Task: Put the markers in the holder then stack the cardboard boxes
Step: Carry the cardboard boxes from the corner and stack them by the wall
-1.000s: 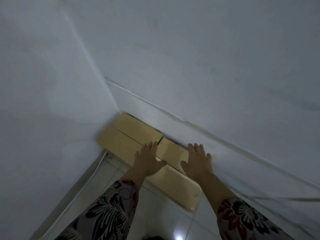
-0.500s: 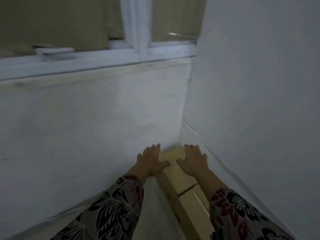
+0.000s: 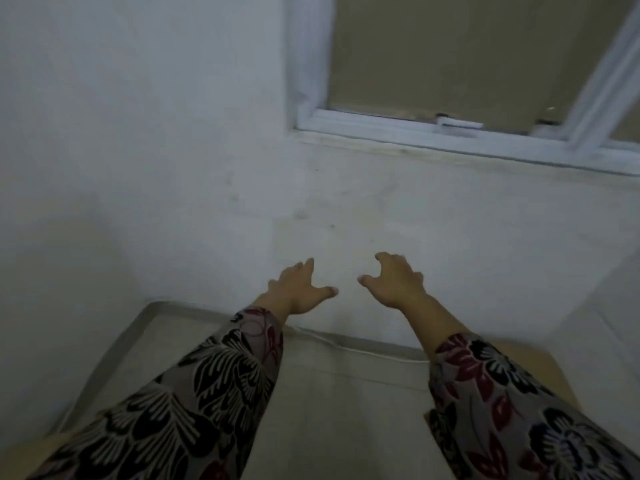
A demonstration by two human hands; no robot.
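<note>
Only a sliver of the task's things shows: a flat tan cardboard box (image 3: 543,367) lies low on the floor at the right, by the wall and mostly hidden behind the right forearm. A second tan patch (image 3: 20,455) at the lower left corner may be more cardboard, but too little shows to tell. No markers and no holder are in view.

The box sits below and behind the hands, well apart from the fingers (image 3: 382,257), nearer the elbow than the fingertips. The left hand (image 3: 298,289) and right hand (image 3: 394,282) are both held out in the air in front of the plain white wall (image 3: 173,168), palms down. The left is spread loosely with the thumb out. The right is a little curled, claw-like, but grips nothing. Both are empty. Judging by that pose, the hands are between grasps, ready to take hold of something broad such as a box.

Patterned floral sleeves (image 3: 207,393) cover both forearms. Beneath them is the pale floor (image 3: 329,410), with a thin white cable (image 3: 346,349) along the foot of the wall. Above, to the right, a white-framed window (image 3: 450,133) is set in the wall.
</note>
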